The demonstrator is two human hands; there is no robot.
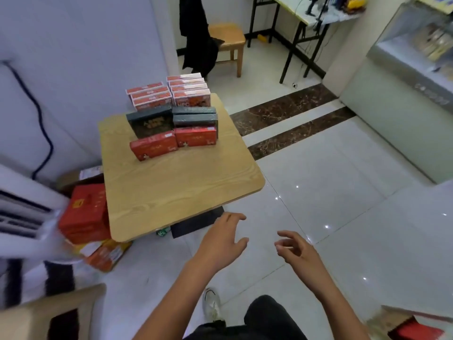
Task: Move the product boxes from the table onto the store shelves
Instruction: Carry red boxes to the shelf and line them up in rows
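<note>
The left hand (220, 239) and right hand (296, 249) are hanging empty over the floor (343, 192), short of the bench (171, 192) and well apart. The left is spreading its fingers toward the near corner, and the right is letting its fingers curl loosely on nothing. I judge they are reaching in for a load.

The floor is showing glossy pale tile crossed by dark marble bands. The bench is presenting a square top of light wood grain with rounded corners. The stock is sitting at its far side in tidy rows, probably so each piece can be taken from the front. Orange boxes (169, 93) are standing on edge at the back, dark boxes (193, 117) are sitting in the middle, and two red boxes (153, 145) are leaning in front. All are looking like stiff printed card, easy to pinch.

A glass-fronted case (411, 52) is standing to the right. Whether it is the shelving I cannot tell.
</note>
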